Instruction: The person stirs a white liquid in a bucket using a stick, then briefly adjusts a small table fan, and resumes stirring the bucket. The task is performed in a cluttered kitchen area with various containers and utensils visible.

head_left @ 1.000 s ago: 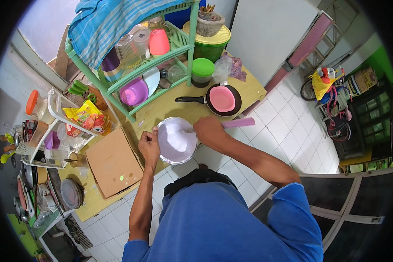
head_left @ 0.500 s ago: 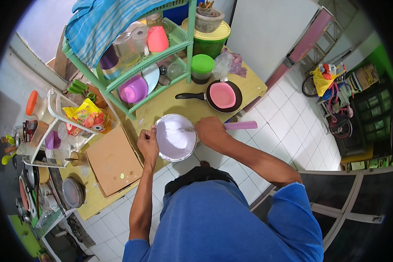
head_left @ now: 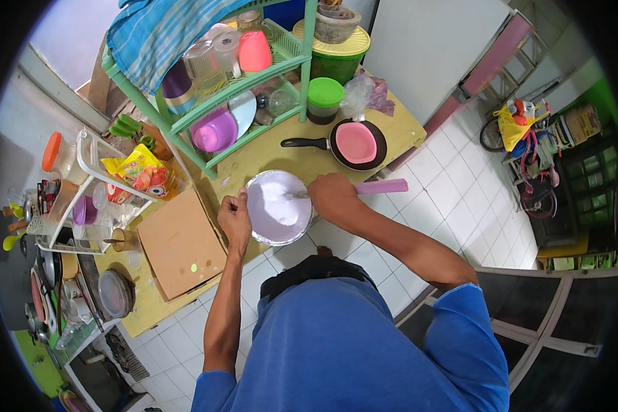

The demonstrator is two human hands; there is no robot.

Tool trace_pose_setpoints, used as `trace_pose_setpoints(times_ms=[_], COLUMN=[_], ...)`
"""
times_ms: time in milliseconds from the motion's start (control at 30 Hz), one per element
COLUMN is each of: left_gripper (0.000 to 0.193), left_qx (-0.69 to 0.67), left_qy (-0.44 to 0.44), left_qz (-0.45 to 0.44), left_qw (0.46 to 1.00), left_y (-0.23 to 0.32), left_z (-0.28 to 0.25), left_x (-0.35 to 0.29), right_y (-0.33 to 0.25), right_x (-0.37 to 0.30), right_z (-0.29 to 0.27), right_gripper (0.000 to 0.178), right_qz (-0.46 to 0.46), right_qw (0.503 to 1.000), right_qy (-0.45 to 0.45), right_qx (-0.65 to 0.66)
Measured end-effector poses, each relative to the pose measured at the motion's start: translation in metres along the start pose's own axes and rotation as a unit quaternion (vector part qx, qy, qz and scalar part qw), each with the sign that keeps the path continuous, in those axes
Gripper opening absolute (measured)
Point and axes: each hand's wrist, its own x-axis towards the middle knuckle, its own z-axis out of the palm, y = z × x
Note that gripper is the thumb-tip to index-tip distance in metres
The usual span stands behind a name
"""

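Note:
A round, silvery-rimmed bowl (head_left: 276,221) with a pale, whitish mass inside sits at the near edge of the table, in front of my body. My left hand (head_left: 235,221) is closed on its left rim, thumb uppermost. On the other side, my right hand (head_left: 333,197) is wrapped round a utensil with a long pink handle (head_left: 383,186), which sticks out to the right of the fist. A short metal part of that utensil shows at the bowl's right rim; its tip is sunk in the pale mass, so its kind is hidden.
Behind the bowl lies a black frying pan (head_left: 378,156) with a pink dish (head_left: 356,142) in it. A green rack (head_left: 237,88) holds cups and bowls. To the left are a cardboard piece (head_left: 183,244) and a white rack (head_left: 89,161). A green-lidded tub (head_left: 325,93) stands farther back.
The whole view has shifted slightly. Both hands keep their grips on the bowl and the utensil, and the surface of the pale mass looks a little different.

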Motion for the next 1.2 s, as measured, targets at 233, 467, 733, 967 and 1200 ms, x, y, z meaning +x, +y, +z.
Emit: trace_pose_setpoints(times_ms=[233, 467, 733, 967, 1200], left_gripper=[0.042, 0.044, 0.045, 0.045, 0.044], left_qx=[-0.024, -0.019, -0.007, -0.028, -0.036], left_qy=[0.008, 0.008, 0.0, -0.003, -0.005], left_qz=[-0.007, -0.014, -0.032, -0.046, -0.059], left_qw=[1.0, 1.0, 0.999, 0.999, 0.998], left_y=[-0.006, -0.012, -0.007, -0.013, -0.013], left_z=[0.004, -0.002, 0.0, -0.004, -0.005], left_x=[0.001, 0.002, 0.001, 0.004, 0.006], right_y=[-0.011, 0.001, -0.011, -0.006, -0.014], right_x=[-0.006, -0.002, 0.009, 0.003, 0.013], right_z=[-0.001, -0.005, 0.002, -0.012, -0.001], right_gripper=[0.015, 0.012, 0.014, 0.013, 0.015], right_qz=[-0.035, -0.009, -0.039, -0.012, -0.061], right_qw=[0.999, 0.999, 0.998, 0.999, 0.998], right_qy=[0.002, 0.031, 0.046, -0.021, 0.017], right_qx=[0.02, 0.004, 0.012, -0.031, 0.005])
